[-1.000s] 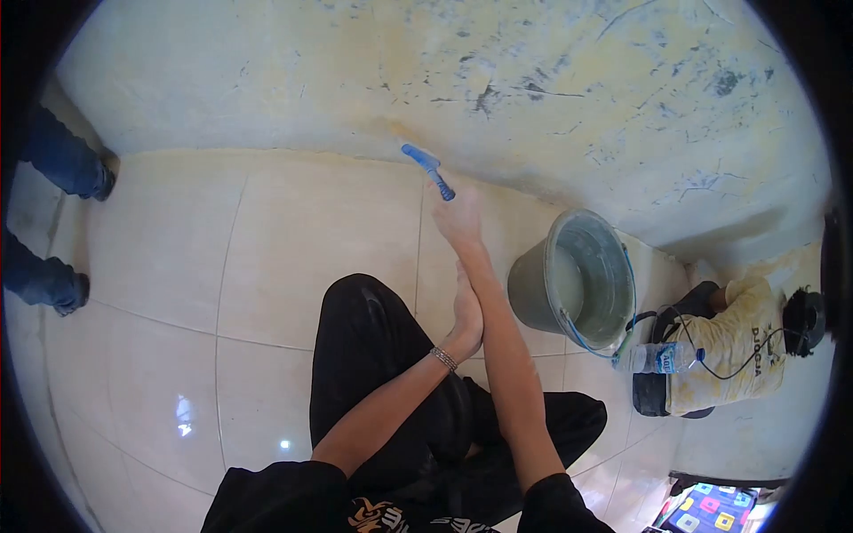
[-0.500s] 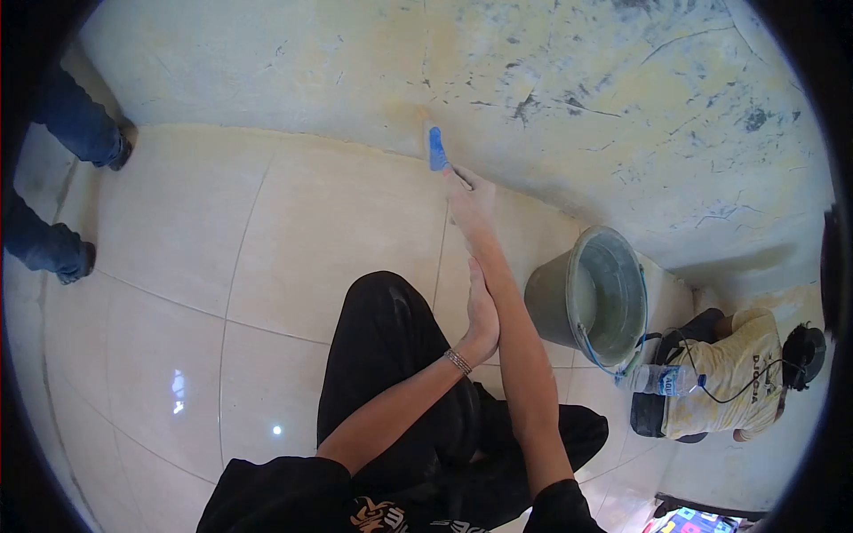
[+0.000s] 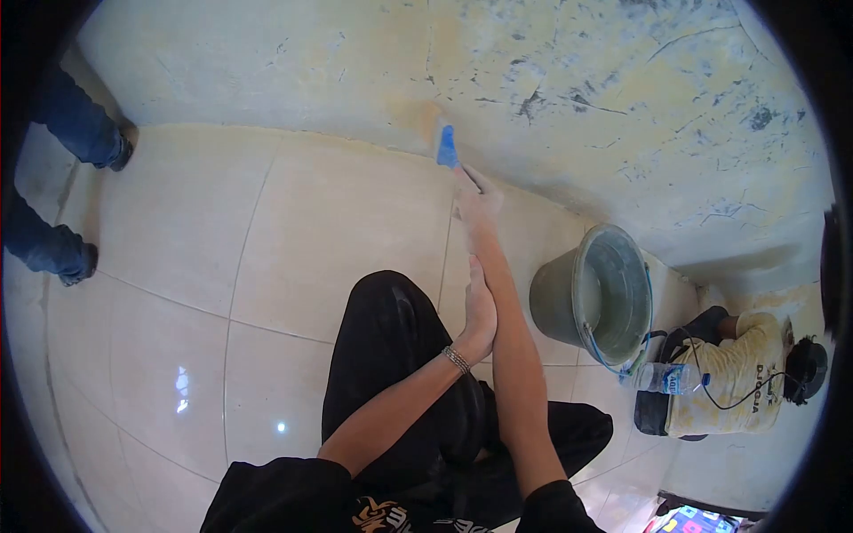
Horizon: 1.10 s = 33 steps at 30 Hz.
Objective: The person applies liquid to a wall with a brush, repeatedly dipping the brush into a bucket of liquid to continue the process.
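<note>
A scraper with a blue face (image 3: 447, 147) touches the foot of the plastered wall (image 3: 293, 62), just above the floor joint. My right hand (image 3: 478, 195), dusted pale, is closed round its near end. Part of the scraper is hidden by the fingers. My left hand (image 3: 481, 315), with a bracelet at its wrist, grips the underside of my right forearm (image 3: 508, 338); some of its fingers are out of sight. Beside the wall, right of my forearm, stands a grey bucket (image 3: 553, 298) with a blue handle and cloudy liquid inside.
Pale floor tiles (image 3: 169, 231) spread under my crossed black-trousered legs (image 3: 382, 355). A water bottle (image 3: 662, 378) is near the bucket. At the right a person in a yellowish shirt (image 3: 729, 382) sits by the wall. Another person's jeans-clad legs (image 3: 80, 115) are at the left.
My right hand and the scraper have shifted slightly to the right along the wall's foot, the blade now tilted differently. My left hand stays on the forearm.
</note>
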### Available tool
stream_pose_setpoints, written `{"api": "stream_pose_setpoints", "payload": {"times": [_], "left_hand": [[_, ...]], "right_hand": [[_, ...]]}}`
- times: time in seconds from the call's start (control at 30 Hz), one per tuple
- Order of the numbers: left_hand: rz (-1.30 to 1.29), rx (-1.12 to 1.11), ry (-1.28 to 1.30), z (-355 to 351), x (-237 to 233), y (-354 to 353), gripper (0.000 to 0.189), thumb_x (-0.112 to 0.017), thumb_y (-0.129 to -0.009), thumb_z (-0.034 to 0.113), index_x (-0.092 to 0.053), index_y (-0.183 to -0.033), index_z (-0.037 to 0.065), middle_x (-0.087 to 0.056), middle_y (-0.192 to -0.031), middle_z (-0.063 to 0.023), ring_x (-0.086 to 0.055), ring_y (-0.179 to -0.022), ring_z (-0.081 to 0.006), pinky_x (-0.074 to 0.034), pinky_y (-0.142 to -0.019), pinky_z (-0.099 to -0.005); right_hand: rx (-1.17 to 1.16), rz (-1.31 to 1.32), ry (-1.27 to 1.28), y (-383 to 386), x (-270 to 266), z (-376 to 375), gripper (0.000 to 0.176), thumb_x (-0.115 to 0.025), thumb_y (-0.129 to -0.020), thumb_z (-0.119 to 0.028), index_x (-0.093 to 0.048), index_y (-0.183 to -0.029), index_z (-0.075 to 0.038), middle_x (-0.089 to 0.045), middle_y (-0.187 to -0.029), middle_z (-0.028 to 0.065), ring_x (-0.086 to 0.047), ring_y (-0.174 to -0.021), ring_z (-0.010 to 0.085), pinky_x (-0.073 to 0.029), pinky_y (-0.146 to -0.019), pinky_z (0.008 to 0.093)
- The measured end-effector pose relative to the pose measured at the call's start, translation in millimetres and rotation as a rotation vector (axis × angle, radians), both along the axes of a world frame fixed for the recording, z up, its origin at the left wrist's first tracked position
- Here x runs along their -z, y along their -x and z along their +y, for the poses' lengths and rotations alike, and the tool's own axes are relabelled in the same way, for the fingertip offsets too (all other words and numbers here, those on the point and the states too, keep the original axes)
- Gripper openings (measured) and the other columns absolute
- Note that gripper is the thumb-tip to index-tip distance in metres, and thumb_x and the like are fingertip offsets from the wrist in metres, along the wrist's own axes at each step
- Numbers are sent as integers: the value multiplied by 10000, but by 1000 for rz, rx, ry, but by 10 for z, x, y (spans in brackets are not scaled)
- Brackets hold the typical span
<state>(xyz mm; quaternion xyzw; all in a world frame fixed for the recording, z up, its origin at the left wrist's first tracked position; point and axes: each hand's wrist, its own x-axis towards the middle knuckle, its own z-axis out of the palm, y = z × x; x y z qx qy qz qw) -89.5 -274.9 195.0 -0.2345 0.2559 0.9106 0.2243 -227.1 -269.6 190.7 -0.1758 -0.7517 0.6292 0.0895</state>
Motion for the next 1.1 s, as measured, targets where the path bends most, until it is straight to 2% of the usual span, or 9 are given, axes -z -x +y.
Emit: {"api": "stream_pose_setpoints", "payload": {"times": [0.2,0.53,0.6,0.7,0.83,0.93,1.03,1.1], "left_hand": [[62,217,165,124,69,-89,765,-202,-927,595,-358,-1323,-41,-500,-1221,-122,-478,-1093,-198,-374,-935,-307],[111,406,227,252,224,-77,788,-212,-916,616,-432,-1248,-64,-543,-1131,-141,-516,-1021,-205,-407,-887,-321],[126,449,231,300,210,-39,794,-214,-913,621,-443,-1231,-69,-547,-1118,-142,-522,-1010,-202,-418,-874,-323],[138,371,203,340,163,-75,809,-202,-906,634,-434,-1236,-68,-553,-1105,-141,-531,-995,-203,-430,-864,-324],[11,202,66,309,51,-136,799,-182,-903,641,-411,-1266,-32,-559,-1072,-118,-535,-979,-196,-432,-867,-311],[-33,137,21,276,-2,-176,770,-177,-904,640,-410,-1275,7,-563,-1044,-93,-539,-961,-187,-439,-852,-302],[-62,86,-9,273,-1,-192,731,-187,-905,636,-436,-1242,37,-567,-1010,-71,-546,-930,-175,-451,-821,-299],[-65,46,-12,255,-23,-185,705,-203,-905,636,-465,-1192,49,-572,-969,-62,-554,-889,-169,-460,-790,-299]], "right_hand": [[210,56,73,-98,285,524,296,-662,-813,-204,-656,-1059,-40,-531,-619,-9,-437,-460,60,-354,-388,252],[688,232,334,-187,336,890,233,-569,-881,-197,-654,-1052,-65,-457,-569,-43,-390,-428,60,-315,-365,249],[682,231,340,-172,318,972,222,-566,-885,-200,-659,-1037,-68,-452,-569,-43,-389,-424,62,-309,-360,252],[607,161,303,-123,304,921,234,-570,-884,-204,-658,-1054,-68,-450,-565,-40,-389,-421,65,-306,-356,252],[527,36,232,-148,162,673,289,-583,-877,-209,-635,-1124,-69,-455,-552,-30,-385,-411,66,-314,-357,253],[371,-10,173,-213,110,551,311,-593,-873,-214,-621,-1149,-75,-470,-562,-37,-396,-425,63,-316,-360,244],[185,11,112,-225,157,458,330,-603,-863,-245,-629,-1130,-52,-473,-542,-5,-407,-428,86,-335,-383,279],[-43,61,-327,-172,196,397,342,-608,-853,-264,-630,-1115,-46,-464,-530,29,-411,-422,114,-346,-408,307]]}}
